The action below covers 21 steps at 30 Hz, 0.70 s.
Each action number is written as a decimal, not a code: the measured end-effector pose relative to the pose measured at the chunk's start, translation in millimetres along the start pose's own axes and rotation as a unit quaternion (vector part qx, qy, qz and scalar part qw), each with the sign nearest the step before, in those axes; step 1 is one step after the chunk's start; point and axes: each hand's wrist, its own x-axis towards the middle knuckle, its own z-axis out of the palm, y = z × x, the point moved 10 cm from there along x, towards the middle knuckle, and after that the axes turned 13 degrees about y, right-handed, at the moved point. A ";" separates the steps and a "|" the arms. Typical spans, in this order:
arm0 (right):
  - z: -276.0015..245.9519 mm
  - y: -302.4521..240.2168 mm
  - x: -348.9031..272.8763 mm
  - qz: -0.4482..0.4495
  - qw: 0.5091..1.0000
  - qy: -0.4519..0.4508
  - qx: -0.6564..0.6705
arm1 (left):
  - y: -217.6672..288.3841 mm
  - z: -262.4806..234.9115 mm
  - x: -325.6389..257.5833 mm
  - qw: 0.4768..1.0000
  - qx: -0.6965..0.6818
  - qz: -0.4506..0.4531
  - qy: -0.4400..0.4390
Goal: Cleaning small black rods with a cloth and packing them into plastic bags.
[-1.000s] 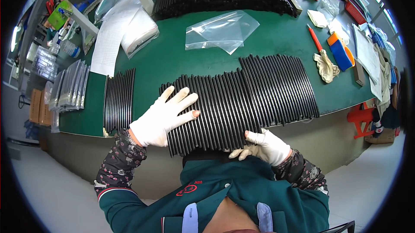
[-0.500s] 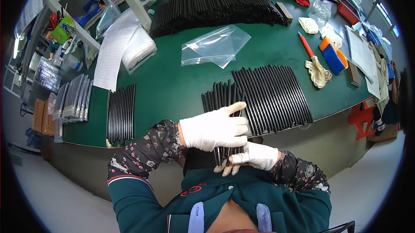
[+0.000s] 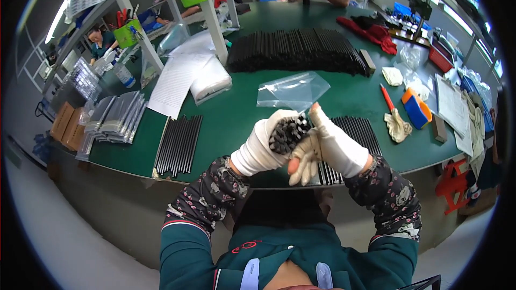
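Observation:
A bundle of thin black rods (image 3: 288, 134) stands on end, raised above the near edge of the table, its ends turned up at me. My left hand (image 3: 258, 147), in a white glove with bare fingertips, is wrapped round it. Close against the bundle's right side is my right hand (image 3: 338, 147), gloved the same way, with thumb and fingers apart; whether it presses on the rods I cannot tell. Behind and below it lies a row of black rods (image 3: 360, 131), partly hidden. A clear plastic bag (image 3: 293, 90) lies flat just beyond my hands.
Left on the green table (image 3: 226, 129) are a smaller rod row (image 3: 179, 145), packed bags (image 3: 118, 115) and paper sheets (image 3: 174, 83). A big rod stack (image 3: 295, 51) spans the back. To the right sit a red-handled tool (image 3: 387, 98) and a blue-orange object (image 3: 416, 108). Other people work beyond.
The rods between my hands have come up off the table and turned end-on as a bundle in my left hand. My right hand has moved up beside them. The view has tilted upward.

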 end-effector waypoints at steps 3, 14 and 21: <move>-7.4 -22.5 23.1 -0.050 0.993 0.089 -0.060 | -26.3 -18.2 4.0 0.998 0.051 -0.014 0.027; -2.4 -60.6 50.7 -0.386 0.904 0.153 -0.101 | -45.4 -11.4 -7.7 0.998 -0.012 -0.058 -0.035; -1.2 -52.4 50.8 -0.390 0.901 0.174 0.072 | -56.2 -8.1 -34.2 0.995 0.057 -0.002 0.087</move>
